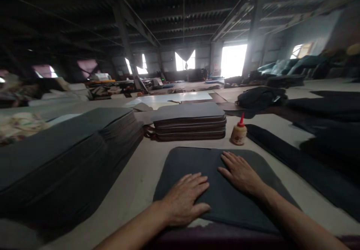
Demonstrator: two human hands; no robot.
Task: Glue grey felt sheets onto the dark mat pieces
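Observation:
A dark grey panel with rounded corners (197, 160) lies flat on the pale table (140, 175) right in front of me. My left hand (184, 199) rests palm down on its near left part, fingers spread. My right hand (239, 173) presses flat on its right middle, fingers pointing away and to the left. Neither hand holds anything. Just beyond the panel's far right corner stands a small glue bottle with a red nozzle (239, 131).
A neat stack of similar panels (189, 124) sits behind the one under my hands. A long, leaning pile of dark sheets (67, 152) fills the left side. Dark strips and sheets (295, 156) lie to the right. Bags and more tables stand further back.

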